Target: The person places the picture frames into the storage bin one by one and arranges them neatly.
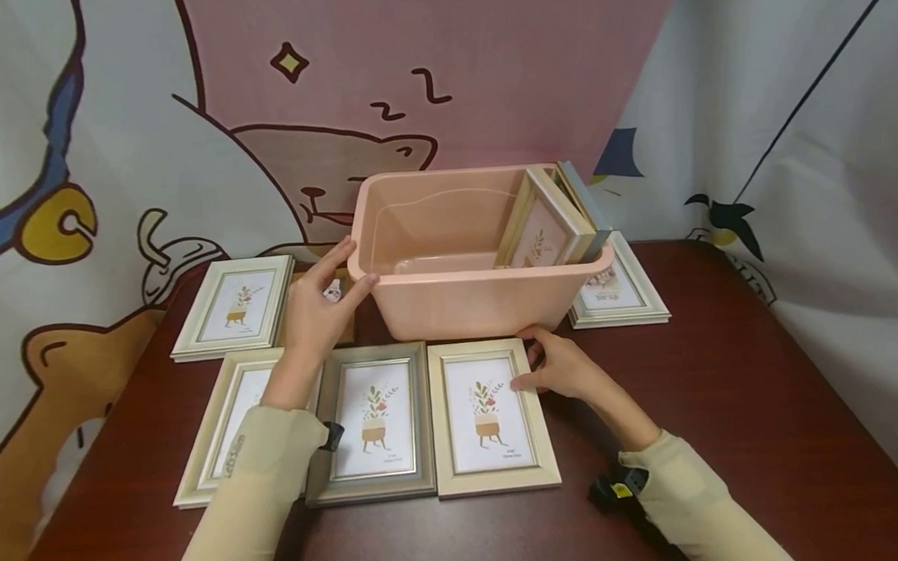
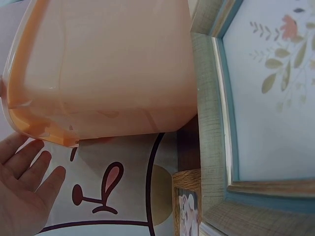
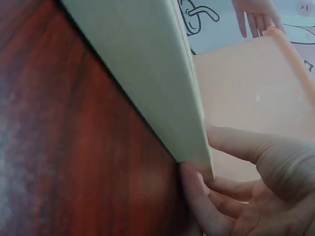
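My right hand [image 1: 561, 365] pinches the upper right corner of a cream picture frame [image 1: 446, 445], which lies at the front with a plant-pot print. In the right wrist view, the thumb and fingers [image 3: 194, 182] sit around the corner of that frame's edge. My left hand [image 1: 318, 309] touches the front left corner of a pink plastic bin [image 1: 478, 306], fingers fairly straight along the rim. A gold-toned frame [image 1: 543, 222] and a blue-grey frame [image 1: 581, 207] stand tilted inside the bin at its right end.
Beside the cream frame lie a grey frame [image 1: 371, 492] and a white frame [image 1: 201, 470], partly under my left sleeve. More white frames rest at the left [image 1: 195, 321] and behind the bin's right end [image 1: 629, 320]. A small brown frame [image 2: 187, 173] is left of the bin.
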A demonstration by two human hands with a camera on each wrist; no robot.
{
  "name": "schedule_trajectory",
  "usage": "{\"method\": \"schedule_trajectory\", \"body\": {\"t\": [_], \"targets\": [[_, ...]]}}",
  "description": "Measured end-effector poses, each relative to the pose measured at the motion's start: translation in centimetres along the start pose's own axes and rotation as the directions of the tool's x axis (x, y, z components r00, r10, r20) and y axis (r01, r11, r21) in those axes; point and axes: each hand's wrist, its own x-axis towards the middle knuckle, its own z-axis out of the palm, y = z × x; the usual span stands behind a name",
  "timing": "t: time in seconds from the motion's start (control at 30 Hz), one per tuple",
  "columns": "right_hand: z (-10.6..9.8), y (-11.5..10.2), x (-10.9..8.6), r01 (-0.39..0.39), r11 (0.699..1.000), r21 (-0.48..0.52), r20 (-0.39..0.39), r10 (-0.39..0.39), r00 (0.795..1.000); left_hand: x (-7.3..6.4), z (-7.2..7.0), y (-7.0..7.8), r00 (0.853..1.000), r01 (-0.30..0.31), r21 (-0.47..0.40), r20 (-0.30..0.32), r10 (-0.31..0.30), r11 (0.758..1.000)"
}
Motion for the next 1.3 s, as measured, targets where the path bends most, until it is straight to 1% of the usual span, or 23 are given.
{"method": "schedule_trajectory", "body": {"t": [0.1, 0.2, 0.33, 0.43, 0.53, 0.63, 0.7, 0.8, 0.9, 0.93, 1.0, 1.13, 1.23, 1.3], "targets": [[0.1, -0.2, 0.2, -0.024, 1.0, -0.001, -0.002, 0.024, 1.0, 0.1, 0.0, 0.0, 1.0, 0.004, -0.008, 0.006, -0.004, 1.0], [0.0, -0.4, 0.2, -0.049, 0.998, 0.036, 0.011, 0.049, 0.999, 0.1, 0.1, 0.0, 1.0, 0.006, -0.018, 0.012, -0.006, 1.0], [-0.3, -0.5, 0.1, -0.067, 0.993, 0.097, 0.042, 0.063, 0.997, 0.1, 0.1, 0.0, 1.0, 0.007, -0.022, 0.008, -0.007, 1.0], [-0.7, -0.2, 0.0, -0.06, 0.986, 0.155, 0.05, 0.053, 0.997, 0.1, 0.1, 0.1, 1.0, 0.006, -0.022, 0.013, -0.006, 1.0], [-1.1, 0.2, -0.2, -0.041, 0.97, 0.24, 0.059, 0.028, 0.998, 0.0, 0.0, 0.1, 1.0, 0.008, -0.016, 0.018, -0.008, 1.0], [-1.2, 0.4, -0.3, -0.033, 0.965, 0.261, 0.059, 0.018, 0.998, -0.1, -0.1, 0.1, 1.0, 0.008, -0.008, 0.011, -0.008, 1.0], [-0.9, 0.4, -0.1, -0.038, 0.974, 0.225, 0.063, 0.025, 0.998, -0.1, -0.2, 0.1, 1.0, 0.007, -0.003, 0.005, -0.007, 1.0], [-0.4, 0.2, 0.1, -0.034, 0.995, 0.094, 0.057, 0.028, 0.998, -0.1, -0.3, 0.0, 1.0, 0.006, 0.0, 0.005, -0.006, 1.0], [0.3, 0.0, 0.5, -0.034, 0.999, -0.016, 0.037, 0.035, 0.999, 0.0, -0.3, -0.1, 1.0, 0.009, -0.003, 0.009, -0.009, 1.0], [0.4, 0.0, 0.6, -0.039, 0.999, -0.033, 0.029, 0.04, 0.999, 0.0, -0.3, 0.0, 1.0, 0.011, -0.006, 0.01, -0.011, 1.0], [0.5, -0.1, 0.7, -0.053, 0.998, -0.033, 0.013, 0.054, 0.998, 0.0, -0.2, 0.0, 1.0, 0.012, -0.007, 0.011, -0.012, 1.0], [0.1, -0.2, 0.4, -0.067, 0.995, 0.068, 0.008, 0.066, 0.998, 0.0, -0.2, 0.1, 1.0, 0.013, -0.006, 0.014, -0.013, 1.0], [-0.6, 0.1, 0.1, -0.043, 0.984, 0.175, 0.024, 0.039, 0.999, 0.0, -0.2, 0.2, 1.0, 0.015, -0.003, 0.016, -0.015, 1.0], [-1.2, 0.4, -0.2, -0.024, 0.97, 0.241, 0.039, 0.014, 0.999, 0.0, -0.2, 0.2, 1.0, 0.017, 0.0, 0.018, -0.017, 1.0]]}}
